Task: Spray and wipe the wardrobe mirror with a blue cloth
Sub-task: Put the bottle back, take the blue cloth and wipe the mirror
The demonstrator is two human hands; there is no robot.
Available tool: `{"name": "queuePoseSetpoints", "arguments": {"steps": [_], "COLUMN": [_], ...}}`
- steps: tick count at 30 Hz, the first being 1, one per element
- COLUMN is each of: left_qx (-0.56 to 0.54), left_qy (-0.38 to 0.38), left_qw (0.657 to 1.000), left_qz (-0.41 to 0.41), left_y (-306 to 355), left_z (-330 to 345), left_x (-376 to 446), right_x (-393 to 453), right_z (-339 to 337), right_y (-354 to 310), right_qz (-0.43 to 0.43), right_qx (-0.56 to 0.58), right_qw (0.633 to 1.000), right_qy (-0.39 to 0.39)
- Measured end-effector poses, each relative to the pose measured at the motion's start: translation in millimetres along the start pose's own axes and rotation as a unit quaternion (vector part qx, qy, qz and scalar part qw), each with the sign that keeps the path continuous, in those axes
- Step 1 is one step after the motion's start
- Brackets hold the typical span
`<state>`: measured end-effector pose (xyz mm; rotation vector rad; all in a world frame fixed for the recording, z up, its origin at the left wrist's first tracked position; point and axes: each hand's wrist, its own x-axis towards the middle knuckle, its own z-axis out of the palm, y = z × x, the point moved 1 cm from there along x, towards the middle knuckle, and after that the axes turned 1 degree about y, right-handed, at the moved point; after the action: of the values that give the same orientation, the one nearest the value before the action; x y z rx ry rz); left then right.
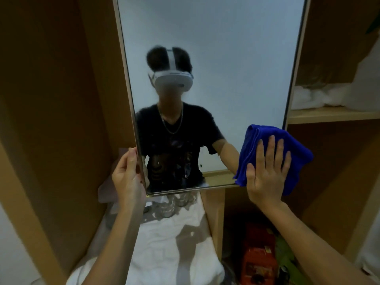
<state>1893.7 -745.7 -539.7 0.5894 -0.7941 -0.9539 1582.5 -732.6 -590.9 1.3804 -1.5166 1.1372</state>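
Mirror (216, 58): rigid, fragile, swings; left hand (128, 177) fingers pinch its left edge. Cloth (273, 153): soft, light; right hand (267, 175) presses it flat, fingers spread.

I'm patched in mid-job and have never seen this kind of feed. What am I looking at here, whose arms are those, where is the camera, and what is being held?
There is no machine: a person works with bare hands, and the single wide-angle picture comes from a camera worn on their head, looking forward and down. The figure with a headset in the mirror is that person's reflection. The left hand grips the mirror's lower left edge. The right hand presses a folded blue cloth flat at the mirror's lower right corner, fingers spread. Around it are wooden wardrobe shelves; white fabric lies below the mirror, and an orange package, too blurred to identify, sits lower right. No spray bottle is in view.
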Motion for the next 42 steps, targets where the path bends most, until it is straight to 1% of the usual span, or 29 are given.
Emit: {"name": "queuePoseSetpoints", "arguments": {"steps": [3,7,10,14,16,19,22,24,26,29,31,33,35,38,42], "left_qx": [0.015,0.031,0.039,0.028,0.022,0.038,0.026,-0.002,-0.017,-0.031,-0.03,-0.028,-0.034,-0.033,-0.02], "left_qy": [0.008,0.008,-0.002,-0.014,-0.023,-0.008,-0.016,-0.028,-0.043,-0.057,-0.051,-0.04,-0.039,-0.044,-0.043], "left_qw": [1.0,0.999,0.999,0.999,0.999,0.999,0.999,0.998,0.998,0.997,0.998,0.998,0.998,0.998,0.998], "left_qz": [0.0,0.002,-0.004,-0.03,-0.028,-0.015,-0.035,-0.047,-0.046,-0.034,-0.028,-0.028,-0.035,-0.038,-0.042], "left_y": [-5.4,-9.2,-7.5,-5.1,-4.0,-4.3,-1.4,0.0,0.9,-1.5,-2.7,-5.9,-7.5,-8.5,-7.7], "left_z": [-0.4,-2.1,-3.6,-3.5,-3.0,-2.5,-0.5,-0.8,-1.0,1.1,0.9,-1.5,-1.7,-1.7,-2.0], "left_x": [1.3,3.9,4.7,2.1,0.8,0.8,0.6,0.8,2.0,2.1,2.8,6.0,7.7,8.8,9.4], "right_x": [0.8,1.2,-1.1,-4.3,-8.7,-8.7,-6.6,-3.2,0.0,7.4,7.9,5.5,3.9,2.3,0.5], "right_z": [1.3,4.2,7.0,10.4,12.4,12.2,10.3,9.3,9.9,9.3,8.8,5.1,1.5,3.1,6.9], "right_y": [-5.3,-37.2,-85.2,-169.8,-209.7,-237.8,-227.3,-209.2,-184.7,-130.6,-81.7,-33.0,-1.9,-3.8,-41.5], "right_qz": [0.015,0.071,0.031,-0.026,-0.064,-0.076,-0.113,-0.144,-0.152,-0.123,-0.1,-0.067,-0.031,0.01,0.077], "right_qx": [0.009,0.03,0.036,0.04,0.048,0.055,0.046,0.044,0.04,0.016,-0.004,-0.013,-0.017,-0.018,0.01], "right_qw": [1.0,0.997,0.999,0.998,0.996,0.994,0.991,0.987,0.987,0.992,0.995,0.998,0.999,1.0,0.997], "right_qy": [0.009,0.022,0.005,-0.033,-0.048,-0.052,-0.053,-0.048,-0.035,-0.007,0.007,0.0,-0.001,0.021,0.022]}}
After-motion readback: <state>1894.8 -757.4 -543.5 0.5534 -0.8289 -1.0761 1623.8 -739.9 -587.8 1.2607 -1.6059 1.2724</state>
